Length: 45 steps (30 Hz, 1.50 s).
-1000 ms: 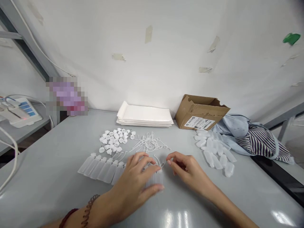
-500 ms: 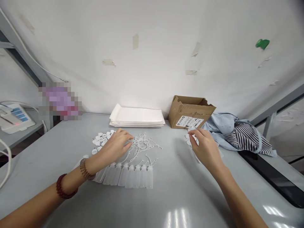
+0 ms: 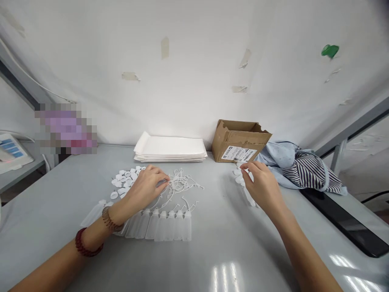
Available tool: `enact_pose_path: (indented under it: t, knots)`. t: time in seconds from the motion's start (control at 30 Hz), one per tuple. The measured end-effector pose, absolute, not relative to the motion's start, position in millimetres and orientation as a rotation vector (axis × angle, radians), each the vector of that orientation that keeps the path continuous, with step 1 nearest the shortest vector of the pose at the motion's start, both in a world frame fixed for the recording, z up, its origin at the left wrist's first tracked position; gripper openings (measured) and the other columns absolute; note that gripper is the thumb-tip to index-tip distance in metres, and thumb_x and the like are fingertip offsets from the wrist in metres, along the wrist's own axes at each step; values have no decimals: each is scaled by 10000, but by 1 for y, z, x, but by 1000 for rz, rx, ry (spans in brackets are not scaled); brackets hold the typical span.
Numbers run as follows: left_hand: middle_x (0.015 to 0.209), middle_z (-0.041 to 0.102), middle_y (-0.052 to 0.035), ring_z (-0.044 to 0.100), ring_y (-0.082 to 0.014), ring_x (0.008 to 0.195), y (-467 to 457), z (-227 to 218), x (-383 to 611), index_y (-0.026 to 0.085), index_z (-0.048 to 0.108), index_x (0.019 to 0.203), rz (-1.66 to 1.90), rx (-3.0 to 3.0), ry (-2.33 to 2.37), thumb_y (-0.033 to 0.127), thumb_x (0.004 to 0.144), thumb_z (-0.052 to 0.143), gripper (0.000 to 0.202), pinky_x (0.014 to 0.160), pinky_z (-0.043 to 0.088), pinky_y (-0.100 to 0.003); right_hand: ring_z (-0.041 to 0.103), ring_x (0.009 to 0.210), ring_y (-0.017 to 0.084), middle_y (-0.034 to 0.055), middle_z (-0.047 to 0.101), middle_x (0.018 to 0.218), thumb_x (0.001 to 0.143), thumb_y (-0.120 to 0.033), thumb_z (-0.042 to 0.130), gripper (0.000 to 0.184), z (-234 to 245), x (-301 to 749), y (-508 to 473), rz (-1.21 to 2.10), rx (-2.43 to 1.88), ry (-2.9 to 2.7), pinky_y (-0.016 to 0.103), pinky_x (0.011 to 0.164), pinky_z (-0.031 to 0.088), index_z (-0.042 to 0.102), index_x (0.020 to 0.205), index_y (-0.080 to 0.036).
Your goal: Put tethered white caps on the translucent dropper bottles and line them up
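My left hand point(image 3: 147, 186) reaches over a tangle of thin white plastic strips point(image 3: 182, 184), its fingers pinched on one of them. Just left of it lies a pile of small white caps point(image 3: 124, 180). A row of several translucent small bottles point(image 3: 161, 225) lies side by side on the grey table point(image 3: 212, 251) in front of that hand. My right hand point(image 3: 263, 186) is curled over a heap of loose translucent bottles point(image 3: 240, 176) near the cardboard box, fingertips closed on one of them. Most of that heap is hidden by the hand.
A stack of white padded envelopes point(image 3: 170, 148) lies against the wall. An open cardboard box point(image 3: 238, 142) stands beside it, with striped and blue cloth point(image 3: 304, 168) to its right. A black flat object point(image 3: 343, 221) lies at the table's right edge. A device point(image 3: 12, 150) sits far left.
My left hand left the bottle row and moved up to the strips. My right hand swung out right to the loose bottles by the box. The view has shifted slightly.
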State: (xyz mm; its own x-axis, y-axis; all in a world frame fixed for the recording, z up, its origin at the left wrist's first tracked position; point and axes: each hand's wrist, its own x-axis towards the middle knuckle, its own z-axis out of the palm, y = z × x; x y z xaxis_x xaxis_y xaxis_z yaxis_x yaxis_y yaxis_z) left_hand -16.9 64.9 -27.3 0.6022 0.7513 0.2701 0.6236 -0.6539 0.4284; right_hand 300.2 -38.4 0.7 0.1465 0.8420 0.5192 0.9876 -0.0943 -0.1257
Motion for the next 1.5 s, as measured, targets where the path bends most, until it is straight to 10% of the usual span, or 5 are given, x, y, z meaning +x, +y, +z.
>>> enact_pose_path:
  t: [0.4, 1.0, 1.5]
  knots:
    - [1006, 722, -42, 623, -259, 952, 45, -1, -22, 240, 718, 853, 831, 2155, 1336, 468, 830, 565, 276, 622, 462, -290, 590, 925, 241, 85, 685, 946, 924, -90, 421, 245, 6, 307, -36, -435, -2511, -1831, 276, 498, 295, 652, 953, -166]
    - [1057, 699, -69, 557, -278, 1068, 41, 14, -32, 229, 734, 881, 915, 1309, 1160, 489, 708, 762, 313, 955, 400, -431, 673, 860, 270, 125, 707, 888, 972, -250, 382, 298, -10, 297, -19, -270, -2727, -1913, 282, 558, 388, 664, 978, -153]
    - [970, 687, -53, 577, -247, 1025, 36, 14, -29, 226, 735, 813, 811, 1245, 998, 412, 755, 738, 195, 938, 422, -401, 669, 829, 321, 171, 717, 856, 886, -231, 396, 321, -15, 302, -17, -156, -2792, -1632, 311, 558, 366, 645, 1049, -113]
